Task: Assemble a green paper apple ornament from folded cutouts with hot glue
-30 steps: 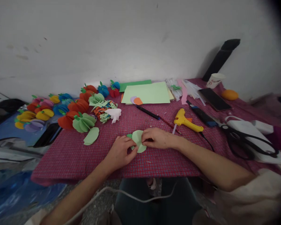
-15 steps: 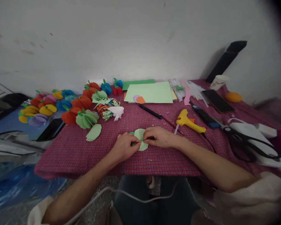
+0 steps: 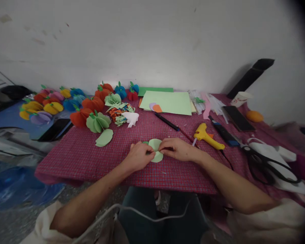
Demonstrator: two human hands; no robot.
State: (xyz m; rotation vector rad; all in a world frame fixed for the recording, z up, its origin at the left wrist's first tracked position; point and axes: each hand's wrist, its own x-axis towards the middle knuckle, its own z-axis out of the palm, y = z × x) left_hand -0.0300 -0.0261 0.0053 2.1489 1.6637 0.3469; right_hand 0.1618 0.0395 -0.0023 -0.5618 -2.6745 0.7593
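Note:
Between my hands is a light green paper piece (image 3: 156,145) with rounded lobes, low over the checked cloth. My left hand (image 3: 140,156) pinches its left side, thumb and fingers together. My right hand (image 3: 177,149) pinches its right side with the fingertips. A small darker green bit (image 3: 145,142) shows just behind my left fingers. To the left, a light green paper shape (image 3: 104,138) lies beside a light green paper pumpkin (image 3: 98,122). A yellow glue gun (image 3: 206,136) rests beyond my right hand.
Paper pumpkins (image 3: 92,104) crowd the left. Paper scraps (image 3: 120,113), green sheets (image 3: 169,101) and a black pen (image 3: 167,122) lie behind my hands. At right are a cutter (image 3: 224,132), phone (image 3: 238,118), paper cup (image 3: 241,98), orange object (image 3: 254,116) and scissors (image 3: 266,164).
The view has shifted slightly. My fingertips have come closer together on the light green paper, and both hands still grip it.

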